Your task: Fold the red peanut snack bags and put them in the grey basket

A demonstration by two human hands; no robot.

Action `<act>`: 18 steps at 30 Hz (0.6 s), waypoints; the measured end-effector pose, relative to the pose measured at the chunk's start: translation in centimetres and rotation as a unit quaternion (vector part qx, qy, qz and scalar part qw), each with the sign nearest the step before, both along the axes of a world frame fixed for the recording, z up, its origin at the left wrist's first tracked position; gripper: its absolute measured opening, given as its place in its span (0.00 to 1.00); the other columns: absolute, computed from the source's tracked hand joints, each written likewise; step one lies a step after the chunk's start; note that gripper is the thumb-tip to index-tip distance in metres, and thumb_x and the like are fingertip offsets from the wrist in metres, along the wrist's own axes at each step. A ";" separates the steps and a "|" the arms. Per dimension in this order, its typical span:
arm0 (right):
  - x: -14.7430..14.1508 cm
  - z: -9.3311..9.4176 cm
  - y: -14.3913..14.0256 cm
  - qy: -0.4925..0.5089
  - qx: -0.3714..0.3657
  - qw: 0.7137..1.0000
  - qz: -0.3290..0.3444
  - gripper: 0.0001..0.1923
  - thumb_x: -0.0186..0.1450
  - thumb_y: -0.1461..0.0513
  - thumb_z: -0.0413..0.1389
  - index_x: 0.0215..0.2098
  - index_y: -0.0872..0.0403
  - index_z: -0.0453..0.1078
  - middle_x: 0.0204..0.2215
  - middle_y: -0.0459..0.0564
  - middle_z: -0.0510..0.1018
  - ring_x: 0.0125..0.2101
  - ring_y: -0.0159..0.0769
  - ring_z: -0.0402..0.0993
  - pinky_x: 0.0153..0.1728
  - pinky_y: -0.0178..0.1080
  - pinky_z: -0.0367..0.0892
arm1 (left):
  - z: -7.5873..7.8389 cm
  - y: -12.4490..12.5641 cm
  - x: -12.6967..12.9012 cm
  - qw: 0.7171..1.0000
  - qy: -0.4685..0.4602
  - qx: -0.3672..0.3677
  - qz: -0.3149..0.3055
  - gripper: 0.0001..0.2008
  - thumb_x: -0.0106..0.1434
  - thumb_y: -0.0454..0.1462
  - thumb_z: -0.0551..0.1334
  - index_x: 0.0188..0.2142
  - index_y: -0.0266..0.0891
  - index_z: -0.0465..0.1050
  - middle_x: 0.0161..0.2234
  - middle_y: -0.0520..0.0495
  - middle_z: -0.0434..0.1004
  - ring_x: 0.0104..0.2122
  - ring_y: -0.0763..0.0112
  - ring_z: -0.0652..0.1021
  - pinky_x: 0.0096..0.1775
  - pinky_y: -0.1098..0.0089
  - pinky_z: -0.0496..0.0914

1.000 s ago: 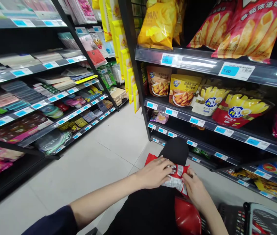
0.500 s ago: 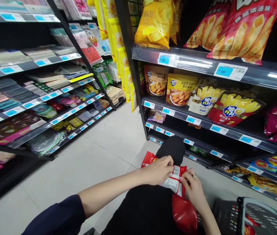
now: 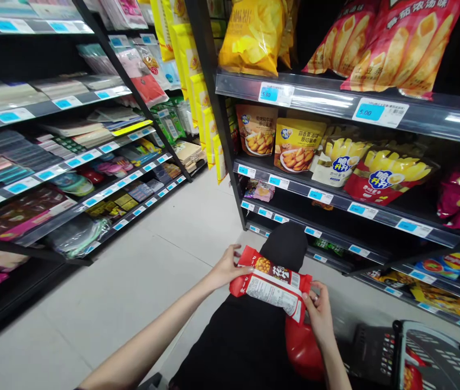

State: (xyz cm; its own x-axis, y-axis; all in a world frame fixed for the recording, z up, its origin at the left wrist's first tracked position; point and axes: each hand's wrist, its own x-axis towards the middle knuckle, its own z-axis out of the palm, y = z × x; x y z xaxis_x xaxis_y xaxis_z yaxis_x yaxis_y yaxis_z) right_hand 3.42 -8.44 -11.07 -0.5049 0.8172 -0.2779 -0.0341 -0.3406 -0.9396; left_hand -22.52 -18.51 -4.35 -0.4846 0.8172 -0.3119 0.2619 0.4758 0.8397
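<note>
In a shop aisle with pale floor tiles and black snack shelves carrying blue price tags, one reading 5.00, the left hand and right hand each grip an end of a red snack packet over the lap.

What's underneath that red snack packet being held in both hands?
Under the red snack packet lies the person's black-clad lap, with another shiny red bag by the right hand. What the packet itself covers is hidden.

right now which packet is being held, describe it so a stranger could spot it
Low in front of the black snack shelves, over the person's dark lap, the left hand and right hand hold a flat red snack packet by its ends. Unlike the shelved bags, it lies sideways and shows a white printed label.
</note>
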 end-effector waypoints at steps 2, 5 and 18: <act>-0.1 -0.2 -0.2 0.005 -0.012 1.000 -0.018 0.28 0.56 0.50 0.58 0.48 0.50 0.52 0.32 0.50 0.77 0.30 0.41 0.76 0.29 0.43 0.71 | -0.5 -1.1 -0.3 0.987 -0.156 -0.022 -0.004 0.27 0.47 0.50 0.64 0.41 0.36 0.67 0.36 0.44 0.74 0.33 0.63 0.76 0.32 0.67 0.70; 0.1 -0.7 -0.4 0.003 -0.038 0.999 0.009 0.25 0.55 0.49 0.57 0.45 0.53 0.59 0.34 0.52 0.77 0.30 0.41 0.76 0.28 0.41 0.70 | -0.8 -1.9 0.1 0.952 -0.305 0.024 0.004 0.19 0.51 0.48 0.64 0.36 0.35 0.71 0.32 0.46 0.78 0.33 0.64 0.77 0.35 0.68 0.70; 3.8 5.3 -2.3 -0.042 0.045 0.983 -0.175 0.12 0.58 0.52 0.55 0.33 0.53 0.67 0.25 0.46 0.76 0.23 0.35 0.72 0.24 0.35 0.67 | 4.2 0.5 4.8 0.889 -0.422 0.162 0.079 0.15 0.47 0.44 0.67 0.29 0.33 0.76 0.26 0.45 0.79 0.28 0.64 0.77 0.33 0.70 0.69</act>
